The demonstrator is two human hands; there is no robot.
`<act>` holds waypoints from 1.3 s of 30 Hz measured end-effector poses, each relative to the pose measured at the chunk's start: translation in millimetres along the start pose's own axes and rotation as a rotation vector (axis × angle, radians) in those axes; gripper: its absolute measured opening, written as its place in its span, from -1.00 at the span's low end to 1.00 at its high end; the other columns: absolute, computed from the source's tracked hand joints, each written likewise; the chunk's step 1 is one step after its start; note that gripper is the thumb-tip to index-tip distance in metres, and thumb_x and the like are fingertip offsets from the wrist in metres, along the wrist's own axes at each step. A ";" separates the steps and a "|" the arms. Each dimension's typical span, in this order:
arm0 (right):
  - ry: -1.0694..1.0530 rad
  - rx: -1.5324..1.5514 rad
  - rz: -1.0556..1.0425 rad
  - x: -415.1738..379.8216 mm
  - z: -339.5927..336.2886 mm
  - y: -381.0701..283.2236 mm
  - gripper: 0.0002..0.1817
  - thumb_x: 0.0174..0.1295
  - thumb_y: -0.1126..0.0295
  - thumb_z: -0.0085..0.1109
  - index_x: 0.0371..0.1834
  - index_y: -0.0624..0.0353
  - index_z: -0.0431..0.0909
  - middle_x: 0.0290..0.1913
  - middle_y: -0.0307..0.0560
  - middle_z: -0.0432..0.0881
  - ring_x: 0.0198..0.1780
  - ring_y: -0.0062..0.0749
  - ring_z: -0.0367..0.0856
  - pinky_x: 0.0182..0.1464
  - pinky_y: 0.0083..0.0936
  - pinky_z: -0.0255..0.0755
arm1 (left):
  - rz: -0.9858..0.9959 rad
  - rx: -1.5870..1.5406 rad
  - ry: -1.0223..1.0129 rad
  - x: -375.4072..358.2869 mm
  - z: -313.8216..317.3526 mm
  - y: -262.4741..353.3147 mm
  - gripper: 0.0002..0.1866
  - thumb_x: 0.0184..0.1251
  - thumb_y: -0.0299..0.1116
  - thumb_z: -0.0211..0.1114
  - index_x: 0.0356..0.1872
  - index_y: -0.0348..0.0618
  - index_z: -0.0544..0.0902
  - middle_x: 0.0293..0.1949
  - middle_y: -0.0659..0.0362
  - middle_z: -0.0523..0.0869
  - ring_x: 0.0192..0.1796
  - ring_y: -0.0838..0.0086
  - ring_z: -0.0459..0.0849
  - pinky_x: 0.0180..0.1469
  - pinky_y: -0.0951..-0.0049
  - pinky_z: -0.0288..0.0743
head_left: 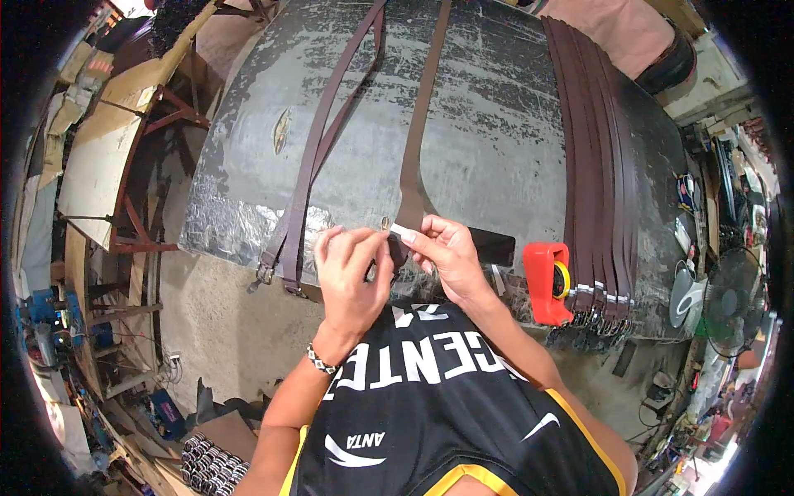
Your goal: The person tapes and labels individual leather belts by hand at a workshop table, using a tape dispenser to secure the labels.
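Observation:
A long brown belt (426, 107) runs down the worktable toward me, its near end curling between my hands. My left hand (351, 269) is closed, thumb and fingers pinched at that end, with a small metal buckle piece (385, 223) showing at the fingertips. My right hand (447, 252) pinches a short white strip (399, 231) against the belt end, thumb on top. Below and behind the fingers, part of the belt end is hidden. A flat black bar (495, 247) lies just right of my right hand.
Left of my hands lie darker belts (318, 140) with buckles (265, 273) at the table edge. On the right, a red tape dispenser (538, 285) stands beside a row of brown belts (591, 165) bearing white strips. A fan (736, 302) stands farther right.

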State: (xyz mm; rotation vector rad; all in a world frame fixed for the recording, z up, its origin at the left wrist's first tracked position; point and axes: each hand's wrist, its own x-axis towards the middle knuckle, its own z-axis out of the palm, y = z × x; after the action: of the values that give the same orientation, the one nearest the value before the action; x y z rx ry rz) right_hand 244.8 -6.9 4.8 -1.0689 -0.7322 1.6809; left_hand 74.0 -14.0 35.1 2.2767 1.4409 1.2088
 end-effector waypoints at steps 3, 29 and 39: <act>0.006 0.003 -0.013 2.3 0.3 4.4 -0.84 0.26 0.34 0.38 -0.36 0.15 0.60 -0.48 -0.37 0.59 -0.51 -0.84 0.45 -0.55 -0.84 0.19 | 0.015 0.054 -0.016 -5.7 8.9 1.3 -0.74 0.16 -0.56 0.37 -0.09 -0.21 0.69 -0.19 0.13 0.69 -0.08 0.30 0.65 0.24 0.15 0.34; -0.012 -0.074 -0.028 -2.9 -0.6 1.4 -0.84 0.27 0.33 0.37 -0.33 0.17 0.64 -0.51 -0.41 0.56 -0.55 -0.84 0.36 -0.54 -0.80 0.16 | -0.580 -0.634 -0.332 4.4 12.6 -19.8 -0.73 0.45 -0.33 0.25 -0.22 -0.42 0.69 -0.40 0.10 0.75 -0.29 0.53 0.66 -0.19 0.45 0.52; -0.023 -0.087 -0.050 -3.1 -6.5 -0.1 -0.82 0.27 0.31 0.37 -0.32 0.18 0.63 -0.48 -0.40 0.58 -0.51 -0.84 0.41 -0.51 -0.80 0.19 | -0.640 -0.895 -0.266 1.2 20.8 -24.5 -0.80 0.46 -0.36 0.26 -0.23 -0.33 0.67 -0.35 0.24 0.72 -0.29 0.66 0.63 -0.20 0.57 0.51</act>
State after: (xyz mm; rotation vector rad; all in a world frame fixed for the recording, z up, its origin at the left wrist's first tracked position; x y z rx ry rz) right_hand 251.2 -9.9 3.1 -1.0843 -0.8469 1.6336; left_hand 72.7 4.7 8.9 1.1922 1.0664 0.9892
